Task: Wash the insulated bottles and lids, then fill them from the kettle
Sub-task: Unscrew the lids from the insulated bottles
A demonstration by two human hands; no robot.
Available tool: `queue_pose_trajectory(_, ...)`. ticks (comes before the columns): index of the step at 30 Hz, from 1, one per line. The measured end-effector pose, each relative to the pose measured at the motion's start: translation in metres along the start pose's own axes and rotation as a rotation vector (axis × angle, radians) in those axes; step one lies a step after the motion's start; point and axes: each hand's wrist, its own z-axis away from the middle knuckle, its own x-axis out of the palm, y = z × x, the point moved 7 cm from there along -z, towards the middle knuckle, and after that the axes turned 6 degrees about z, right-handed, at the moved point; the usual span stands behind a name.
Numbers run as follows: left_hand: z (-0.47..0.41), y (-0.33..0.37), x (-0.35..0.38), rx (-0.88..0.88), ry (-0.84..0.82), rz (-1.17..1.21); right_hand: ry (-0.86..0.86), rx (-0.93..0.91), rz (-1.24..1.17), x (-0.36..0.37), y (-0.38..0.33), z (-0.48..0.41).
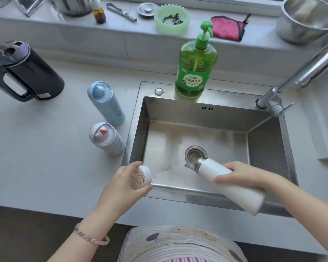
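My right hand (240, 176) gripped the white bottle (229, 184), tipped draining into the sink (269, 148); left hand (125, 178) held its lid (141, 177). Next, I judged, rinsing both.

Steel, plastic and matt pale surfaces.
The sink (263, 152) is brushed steel with a dull shine, and the tap (311, 67) is polished chrome. The white bottle (208, 168) has a matt coat and a bare metal neck, and the lid (142, 176) is smooth and glossy. The kettle (38, 72) is dark glossy plastic, the soap bottle (196, 72) clear green plastic, the bench (45, 157) matt.
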Motion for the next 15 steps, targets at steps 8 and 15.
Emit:
queue_pose_trajectory(8,0.001,-0.012,-0.006,-0.011,-0.020,-0.044,-0.107,0.124,0.335,-0.019,-0.017,0.004)
queue_pose_trajectory(15,0.005,-0.030,-0.016,-0.043,-0.025,-0.107,-0.052,0.284,0.454,-0.018,0.002,0.015)
